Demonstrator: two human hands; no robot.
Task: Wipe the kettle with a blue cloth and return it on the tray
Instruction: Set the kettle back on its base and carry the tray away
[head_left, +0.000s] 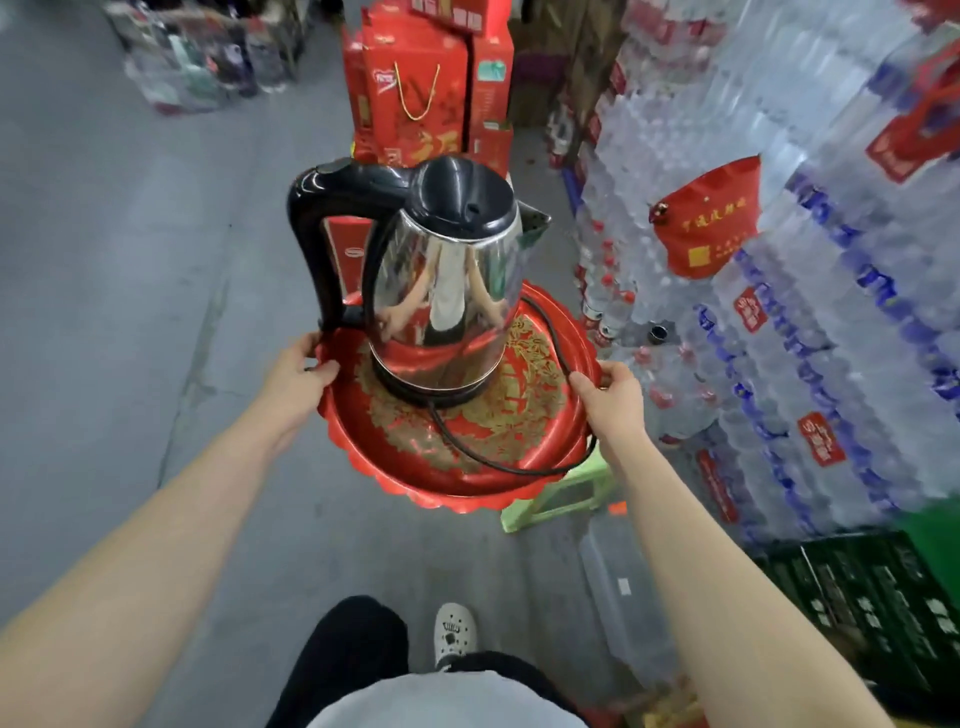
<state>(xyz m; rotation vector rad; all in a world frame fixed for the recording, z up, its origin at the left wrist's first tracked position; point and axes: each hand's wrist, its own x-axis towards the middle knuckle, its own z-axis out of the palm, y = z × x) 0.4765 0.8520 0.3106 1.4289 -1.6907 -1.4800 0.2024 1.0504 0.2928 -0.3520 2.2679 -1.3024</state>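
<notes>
We held the red tray (540, 467) out in front of us with both hands, one on each side of its scalloped rim. Our left hand (296, 374) gripped the left edge, thumb lying over the rim on the inside, fingers under it and out of sight. Our right hand (613, 400) gripped the right edge the same way, thumb on top near the cord.

The kettle (441, 280) stood upright on the tray, toward its far side, on a dark base. Steel body, black lid, black handle pointing left, spout to the right. Our arms showed as reflections in the steel.

A black power cord (550, 338) ran from the base, looped across the tray's gold pattern and hung over the near right rim.

A green plastic stool (561, 499) stood on the grey floor (130, 260) just beneath the tray's near right edge; we could not tell whether the tray touched it.

Stacked packs of bottled water (779, 182) rose at right, with a red bag (711, 223) hanging on them. Red gift boxes (426, 83) were piled beyond the kettle. We did not find the blue cloth in view
</notes>
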